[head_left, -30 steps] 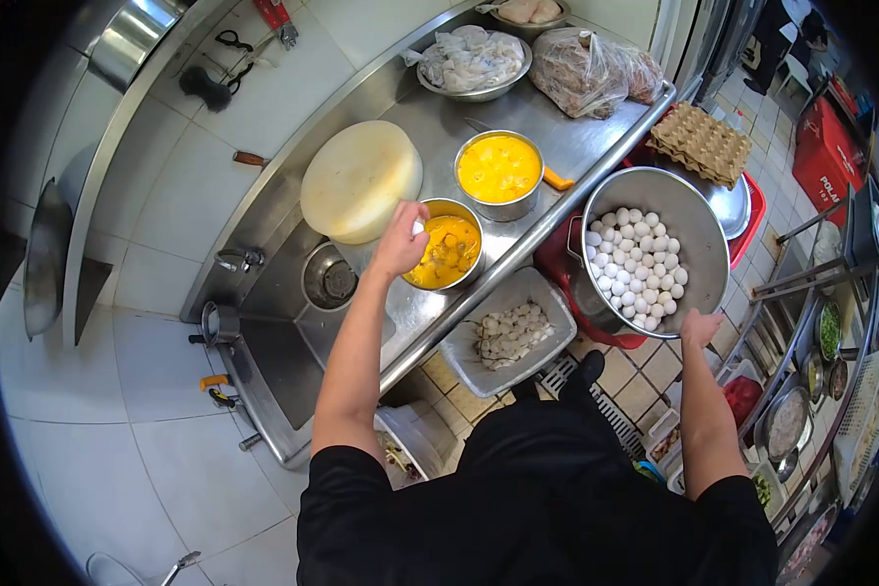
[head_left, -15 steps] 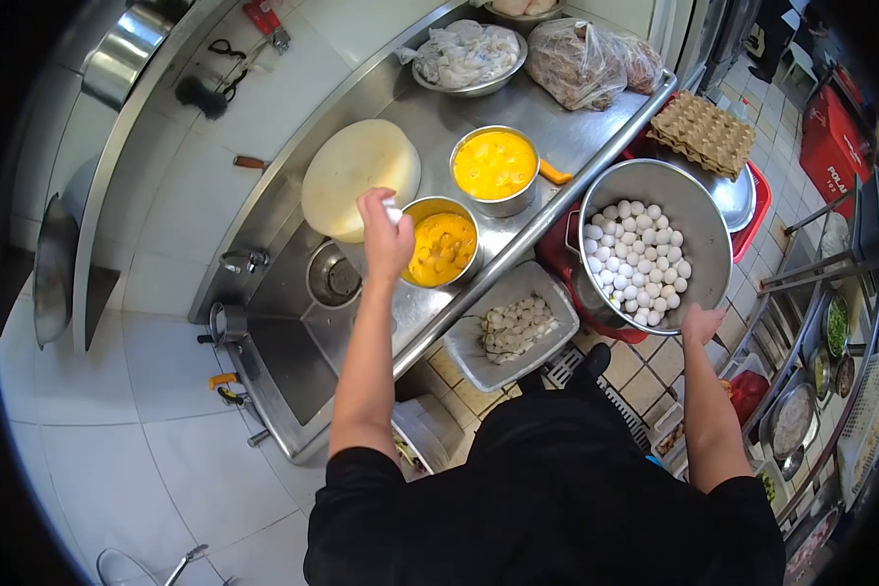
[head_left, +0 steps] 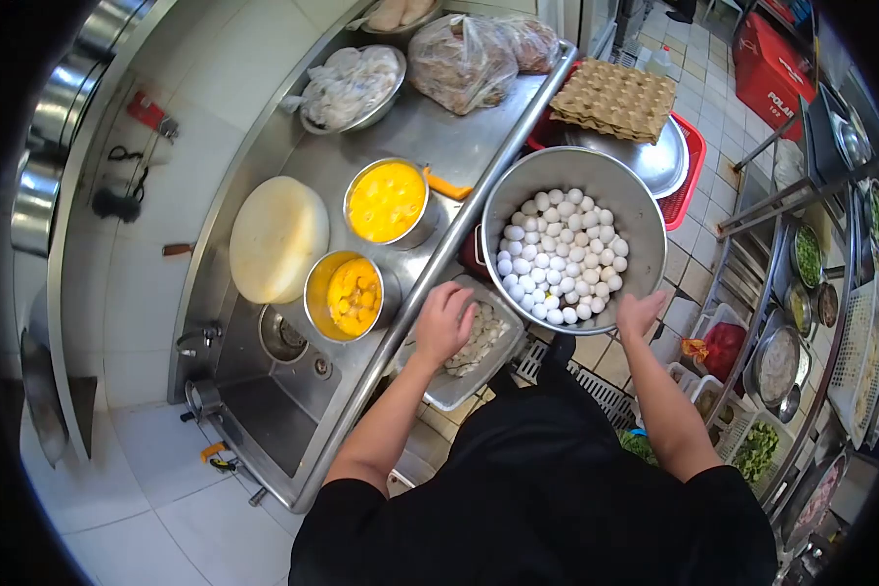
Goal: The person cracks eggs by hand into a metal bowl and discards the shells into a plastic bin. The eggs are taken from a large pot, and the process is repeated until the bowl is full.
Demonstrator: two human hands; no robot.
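Note:
My left hand (head_left: 444, 320) is over the grey bin (head_left: 510, 337) of eggshells, its fingers loosely apart and nothing visible in them. At the near right rim of a big metal pot (head_left: 645, 195) is my right hand (head_left: 642, 311), fingers stretched out and apart. Many white eggs (head_left: 562, 256) fill the bottom of that pot. On the steel counter, one metal container (head_left: 389, 303) holds cracked eggs (head_left: 354, 296), and a second one (head_left: 422, 227) behind it is fuller of yolks (head_left: 387, 201).
A round board (head_left: 279, 239) leans by the sink (head_left: 273, 410). Bagged food (head_left: 462, 63) and a bowl (head_left: 386, 109) stand at the counter's back. Egg trays (head_left: 613, 100) rest on a lid (head_left: 654, 166) over a red basket (head_left: 691, 176). Shelves (head_left: 752, 220) with food line the right.
My left hand has moved from the nearer metal container to the shell bin, and the white egg or shell it held is gone. The view has shifted right; my right hand stays by the pot rim.

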